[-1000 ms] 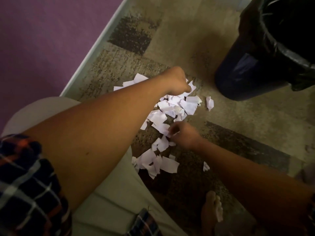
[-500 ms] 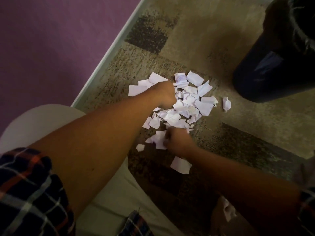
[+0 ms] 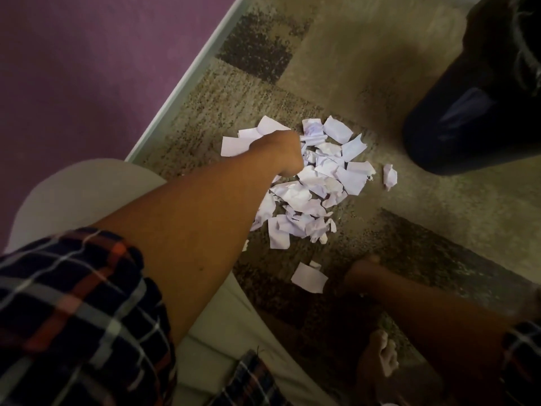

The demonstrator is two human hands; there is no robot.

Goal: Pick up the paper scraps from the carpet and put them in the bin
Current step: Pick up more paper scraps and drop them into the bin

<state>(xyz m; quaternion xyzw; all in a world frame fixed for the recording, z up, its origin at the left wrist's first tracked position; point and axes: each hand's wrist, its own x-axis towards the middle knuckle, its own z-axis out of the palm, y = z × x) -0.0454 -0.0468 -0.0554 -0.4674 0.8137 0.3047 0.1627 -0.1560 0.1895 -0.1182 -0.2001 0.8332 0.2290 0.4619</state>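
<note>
White paper scraps [image 3: 319, 183] lie heaped on the patterned carpet [image 3: 336, 63]. One stray scrap [image 3: 390, 175] lies right of the heap and another lone scrap [image 3: 308, 278] lies nearer to me. My left hand [image 3: 282, 153] sits at the heap's left edge, fingers curled down into the paper and mostly hidden. Dark and blurred, my right hand [image 3: 361, 272] hovers low just right of the lone scrap, and its fingers are unclear. The dark bin [image 3: 468, 118] with a black liner stands at the upper right.
A purple wall [image 3: 87, 68] with a pale skirting strip [image 3: 187, 80] borders the carpet on the left. My knee in light trousers [image 3: 79, 194] is at the left. My bare foot [image 3: 374, 358] rests on the carpet at the bottom, something pale beside it.
My right hand has drawn back from the heap toward me, next to the lone scrap. The scraps are bunched tighter. My left hand stays at the heap's left edge.
</note>
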